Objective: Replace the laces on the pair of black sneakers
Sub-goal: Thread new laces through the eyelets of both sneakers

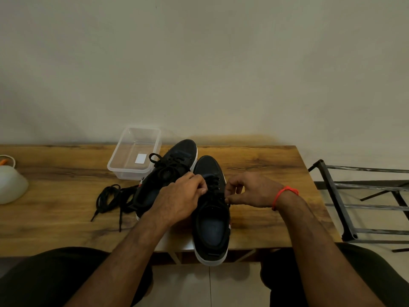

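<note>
2 hands (180, 196) (252, 190) pinching lace ends over the right sneaker (211, 218).

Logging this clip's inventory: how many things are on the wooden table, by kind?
Black sneakers: 2, left one, right one
Loose black laces: 1 tangled bunch; strand count unclear
Clear plastic container: 1
White bowl-like object at the left edge: 1
Total: 5

Dim, soft indoor light; faint shadows under objects on the bench (265, 173); wide-angle bowing toward 3 and 9 o'clock; slightly soft focus.
</note>
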Demonstrator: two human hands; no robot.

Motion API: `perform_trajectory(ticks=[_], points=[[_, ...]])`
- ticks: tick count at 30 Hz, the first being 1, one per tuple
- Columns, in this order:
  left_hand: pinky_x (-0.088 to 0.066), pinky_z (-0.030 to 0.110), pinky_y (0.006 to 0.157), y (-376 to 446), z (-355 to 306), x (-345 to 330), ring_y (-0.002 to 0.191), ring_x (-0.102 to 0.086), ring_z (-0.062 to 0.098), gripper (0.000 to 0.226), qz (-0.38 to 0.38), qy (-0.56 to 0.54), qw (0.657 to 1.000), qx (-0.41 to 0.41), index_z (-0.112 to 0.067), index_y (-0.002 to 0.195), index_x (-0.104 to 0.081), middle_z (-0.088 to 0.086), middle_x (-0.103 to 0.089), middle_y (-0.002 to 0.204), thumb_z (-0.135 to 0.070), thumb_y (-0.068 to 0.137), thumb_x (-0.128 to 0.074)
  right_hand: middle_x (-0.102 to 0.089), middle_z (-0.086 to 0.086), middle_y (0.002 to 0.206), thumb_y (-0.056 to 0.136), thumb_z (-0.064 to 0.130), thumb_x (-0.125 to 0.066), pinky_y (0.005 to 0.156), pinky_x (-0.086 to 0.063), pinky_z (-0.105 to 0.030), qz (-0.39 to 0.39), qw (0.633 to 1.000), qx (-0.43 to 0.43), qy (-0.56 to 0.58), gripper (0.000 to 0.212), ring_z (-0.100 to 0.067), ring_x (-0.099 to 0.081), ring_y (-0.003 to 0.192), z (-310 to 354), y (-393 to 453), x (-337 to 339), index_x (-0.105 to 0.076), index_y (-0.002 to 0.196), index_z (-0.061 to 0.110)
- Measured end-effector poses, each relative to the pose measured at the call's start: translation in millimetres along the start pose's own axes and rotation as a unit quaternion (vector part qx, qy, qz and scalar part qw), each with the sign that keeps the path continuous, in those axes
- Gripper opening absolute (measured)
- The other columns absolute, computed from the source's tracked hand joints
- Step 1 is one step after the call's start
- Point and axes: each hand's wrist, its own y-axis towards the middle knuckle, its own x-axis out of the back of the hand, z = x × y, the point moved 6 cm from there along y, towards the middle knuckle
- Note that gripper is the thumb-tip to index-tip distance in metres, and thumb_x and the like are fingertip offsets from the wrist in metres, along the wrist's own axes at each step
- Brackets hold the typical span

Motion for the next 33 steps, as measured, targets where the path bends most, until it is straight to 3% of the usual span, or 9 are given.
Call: perform_trajectory(ticks=[6, 8, 11, 15, 19, 22, 26, 30, 33], points=[[-0.056, 0.036, 0.084, 0.0, -0.3, 6.2, 0.093, -0.058, 0.002, 0.005, -0.026, -0.079, 0.996, 0.006, -0.035, 0.103, -0.06, -0.016, -0.058, 0.103, -0.036, 0.098, -0.061, -0.066, 0.014, 0.09, 0.092, 0.026, -0.071, 0.068, -0.041, -0.018, -0.016, 1.0, -0.01, 0.001, 0.005, -0.001, -0.058, 0.084, -4.1, 3.6, -0.1, -0.07, 0.095, 0.022], [-0.058, 0.034, 0.08, -0.2, -1.5, 10.7, 0.086, -0.062, 0.004, 0.014, -0.024, -0.128, 0.991, 0.023, -0.032, 0.094, -0.064, -0.011, -0.064, 0.092, -0.045, 0.094, -0.066, -0.064, 0.016, 0.088, 0.091, 0.027, -0.072, 0.067, -0.039, -0.017, -0.017, 1.0, -0.011, -0.003, 0.004, -0.001, -0.057, 0.084, -5.1, 4.6, -0.4, -0.069, 0.094, 0.024], [-0.056, 0.027, 0.072, -1.2, -5.9, 7.5, 0.079, -0.064, 0.003, 0.029, 0.024, -0.11, 0.993, 0.039, -0.029, 0.085, -0.067, -0.009, -0.067, 0.083, -0.058, 0.087, -0.068, -0.065, 0.016, 0.09, 0.091, 0.029, -0.072, 0.07, -0.043, -0.019, -0.01, 1.0, -0.008, -0.001, 0.005, -0.003, -0.06, 0.087, -4.9, 5.3, -2.1, -0.07, 0.094, 0.025], [-0.051, 0.02, 0.071, -2.2, -9.1, 2.3, 0.081, -0.063, 0.002, 0.014, 0.059, -0.096, 0.993, 0.031, -0.028, 0.089, -0.066, -0.01, -0.066, 0.086, -0.041, 0.093, -0.07, -0.068, 0.013, 0.092, 0.091, 0.031, -0.072, 0.079, -0.051, -0.025, -0.002, 1.0, -0.001, 0.012, 0.007, -0.007, -0.064, 0.09, -3.4, 6.9, -4.7, -0.07, 0.095, 0.025], [-0.046, 0.015, 0.066, -3.4, -7.1, 6.7, 0.081, -0.063, 0.003, 0.008, 0.073, -0.109, 0.991, 0.037, -0.024, 0.094, -0.066, -0.01, -0.066, 0.09, -0.031, 0.093, -0.07, -0.068, 0.012, 0.091, 0.091, 0.028, -0.072, 0.073, -0.044, -0.019, -0.006, 1.0, 0.004, 0.017, 0.005, -0.005, -0.063, 0.087, -5.8, 6.7, -4.6, -0.07, 0.093, 0.025], [-0.05, 0.021, 0.063, -3.2, -5.4, 9.4, 0.073, -0.061, 0.004, 0.009, 0.063, -0.126, 0.989, 0.055, -0.024, 0.091, -0.063, -0.007, -0.066, 0.087, -0.029, 0.09, -0.07, -0.068, 0.013, 0.09, 0.091, 0.029, -0.072, 0.073, -0.044, -0.019, -0.006, 1.0, 0.004, 0.015, 0.005, -0.004, -0.063, 0.086, -5.8, 8.0, -4.9, -0.07, 0.093, 0.025], [-0.059, 0.031, 0.071, -3.1, -2.9, 7.0, 0.07, -0.06, 0.008, 0.014, 0.079, -0.134, 0.984, 0.089, -0.02, 0.088, -0.065, -0.005, -0.065, 0.082, -0.034, 0.092, -0.067, -0.069, 0.011, 0.091, 0.091, 0.03, -0.071, 0.079, -0.051, -0.026, 0.001, 1.0, 0.001, 0.023, 0.005, -0.007, -0.064, 0.088, -5.0, 8.8, -7.0, -0.069, 0.093, 0.026], [-0.045, 0.023, 0.052, -5.4, -0.4, 1.9, 0.056, -0.054, 0.01, 0.026, 0.125, -0.136, 0.977, 0.108, -0.013, 0.093, -0.068, -0.002, -0.064, 0.074, -0.037, 0.096, -0.061, -0.068, 0.013, 0.089, 0.091, 0.03, -0.071, 0.075, -0.046, -0.021, 0.001, 1.0, 0.003, 0.024, 0.005, -0.004, -0.063, 0.086, -4.7, 8.1, -7.2, -0.069, 0.093, 0.026], [-0.041, 0.021, 0.047, -5.7, 1.4, 1.1, 0.051, -0.051, 0.01, 0.026, 0.133, -0.145, 0.973, 0.117, -0.013, 0.095, -0.068, -0.001, -0.065, 0.074, -0.037, 0.098, -0.058, -0.067, 0.014, 0.087, 0.092, 0.03, -0.071, 0.073, -0.045, -0.02, 0.001, 1.0, 0.003, 0.024, 0.005, -0.003, -0.062, 0.085, -4.5, 8.3, -7.1, -0.069, 0.093, 0.025]])
